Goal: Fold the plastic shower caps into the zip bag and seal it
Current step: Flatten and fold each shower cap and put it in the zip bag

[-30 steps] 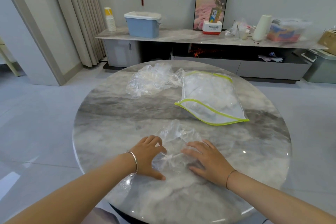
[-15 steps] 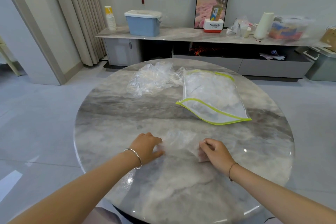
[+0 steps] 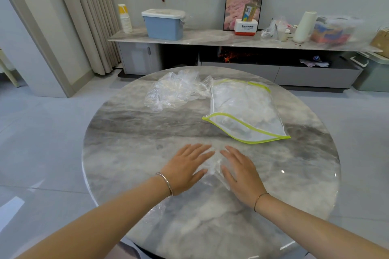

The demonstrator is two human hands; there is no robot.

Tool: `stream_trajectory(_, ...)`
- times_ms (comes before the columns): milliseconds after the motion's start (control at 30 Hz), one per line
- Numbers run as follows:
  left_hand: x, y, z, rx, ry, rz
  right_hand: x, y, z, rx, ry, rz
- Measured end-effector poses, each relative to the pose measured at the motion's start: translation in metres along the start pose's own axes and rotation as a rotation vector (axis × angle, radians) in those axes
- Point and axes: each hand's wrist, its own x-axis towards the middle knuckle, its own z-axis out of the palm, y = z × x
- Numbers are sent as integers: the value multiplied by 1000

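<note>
A clear plastic shower cap (image 3: 213, 169) lies flattened on the round marble table (image 3: 130, 132) near the front. My left hand (image 3: 186, 167) and my right hand (image 3: 242, 171) press flat on it from either side, fingers straight and pointing away from me. Most of the cap is hidden under the palms. A clear zip bag (image 3: 246, 109) with a yellow-green rim lies at the far right of the table, its mouth open toward me and crumpled caps inside. A loose heap of clear shower caps (image 3: 174, 92) sits left of the bag.
Behind the table runs a long low cabinet (image 3: 210, 39) with a blue lidded box (image 3: 164, 24), a stack of paper cups (image 3: 125, 18), a framed picture (image 3: 244, 0) and other clutter. Curtains (image 3: 88, 17) hang at the left. Tiled floor surrounds the table.
Both hands went from pinching the cap with curled fingers to lying flat on it, and the cap is folded smaller and pressed down between them.
</note>
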Motion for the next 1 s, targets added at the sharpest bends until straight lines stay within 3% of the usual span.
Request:
stream_trajectory(167, -3, 5, 14, 43, -359, -60, -5, 2, 13, -205, -292, -14)
stream_trajectory(333, -9, 4, 24, 32, -493, -132, -10, 8, 17, -277, -380, -33)
stream_trajectory(633, -11, 8, 23, -28, -515, -171, -9, 16, 22, -278, -388, -73)
stream_trajectory(767, -6, 7, 6, 0, -396, -201, -6, 13, 11, -209, -323, -91)
stream_trajectory(933, -5, -4, -1, 51, -245, -159, -6, 9, 4, -111, -149, -316)
stream_trajectory(1000, -9, -6, 1, 47, -336, -164, -11, 8, 5, -141, -203, -414)
